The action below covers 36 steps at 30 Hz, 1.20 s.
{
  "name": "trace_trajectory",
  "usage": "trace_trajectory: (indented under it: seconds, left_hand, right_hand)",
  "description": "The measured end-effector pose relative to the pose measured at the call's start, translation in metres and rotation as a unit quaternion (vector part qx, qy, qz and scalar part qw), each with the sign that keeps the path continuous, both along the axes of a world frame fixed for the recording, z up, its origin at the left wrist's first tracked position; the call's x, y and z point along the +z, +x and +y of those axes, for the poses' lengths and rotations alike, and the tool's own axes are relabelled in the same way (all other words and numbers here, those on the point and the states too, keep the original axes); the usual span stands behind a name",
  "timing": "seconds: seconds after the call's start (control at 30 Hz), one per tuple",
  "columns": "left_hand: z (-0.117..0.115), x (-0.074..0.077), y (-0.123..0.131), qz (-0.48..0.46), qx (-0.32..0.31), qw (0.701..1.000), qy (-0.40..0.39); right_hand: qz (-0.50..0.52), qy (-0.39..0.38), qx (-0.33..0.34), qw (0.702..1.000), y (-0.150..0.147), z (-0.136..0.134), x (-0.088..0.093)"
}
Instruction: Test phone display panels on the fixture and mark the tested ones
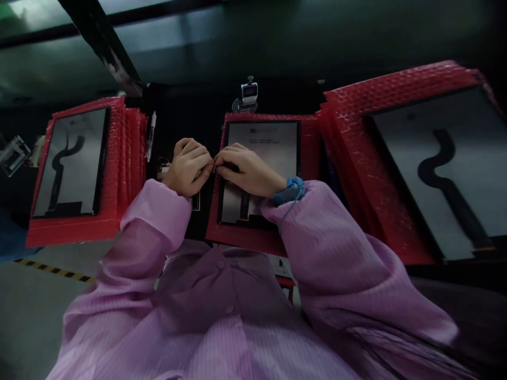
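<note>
My left hand (190,168) and my right hand (249,170) meet fingertip to fingertip at the left edge of the middle display panel (277,142). Both are closed in a pinch; whatever lies between the fingers is too small to make out. That grey-backed panel rests on a red bubble-wrap sheet (309,140), its dark flex cable (244,206) partly hidden under my right hand. A blue wrist strap (290,191) circles my right wrist. Beneath my left hand, a small light-coloured part (163,168) shows only partly.
At left, another display panel (75,163) lies on stacked red bubble-wrap bags (134,148). A larger-looking stack (348,137) at right carries a panel (412,153) with a curved cable. A metal tally counter (249,96) stands behind the middle panel, and a white pen (151,136) lies left.
</note>
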<state>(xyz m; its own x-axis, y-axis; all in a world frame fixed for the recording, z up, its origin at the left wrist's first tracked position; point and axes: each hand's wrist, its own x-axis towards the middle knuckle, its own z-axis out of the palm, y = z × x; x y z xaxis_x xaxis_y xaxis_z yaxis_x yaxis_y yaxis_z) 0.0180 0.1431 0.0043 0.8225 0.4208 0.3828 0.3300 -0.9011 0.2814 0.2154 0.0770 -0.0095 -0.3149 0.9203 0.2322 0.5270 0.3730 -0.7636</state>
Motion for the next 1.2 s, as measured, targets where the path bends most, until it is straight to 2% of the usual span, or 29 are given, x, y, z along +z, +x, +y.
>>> trace_trajectory:
  seconds: [0.47, 0.77, 0.83, 0.9, 0.97, 1.07, 1.13, 1.2]
  left_hand:
    - [-0.003, 0.002, 0.001, 0.013, 0.018, 1.000, -0.016]
    - [-0.002, -0.001, 0.000, 0.001, 0.008, 0.999, 0.043]
    - [-0.002, -0.001, 0.000, -0.010, 0.027, 0.999, 0.044]
    - [-0.002, 0.001, 0.001, -0.040, 0.079, 0.995, 0.051]
    - [-0.002, 0.003, -0.001, -0.098, 0.158, 0.980, 0.076]
    - [-0.004, 0.011, -0.006, -0.209, 0.273, 0.930, 0.129]
    - [-0.012, 0.018, -0.010, -0.254, 0.283, 0.912, 0.153]
    - [-0.027, 0.026, -0.010, -0.250, 0.211, 0.934, 0.145]
  right_hand:
    - [-0.001, -0.013, 0.016, 1.000, 0.002, -0.001, -0.001]
    - [0.014, -0.034, 0.021, 0.999, 0.004, -0.001, 0.004]
    - [0.034, -0.043, 0.020, 0.998, 0.005, -0.002, 0.005]
    - [0.082, -0.067, 0.014, 0.994, 0.006, -0.003, 0.007]
    - [0.176, -0.107, -0.005, 0.979, 0.007, -0.003, 0.008]
    - [0.361, -0.167, -0.061, 0.916, 0.010, 0.001, 0.009]
    - [0.458, -0.199, -0.093, 0.861, 0.013, 0.008, 0.008]
    - [0.510, -0.219, -0.108, 0.825, 0.016, 0.016, 0.008]
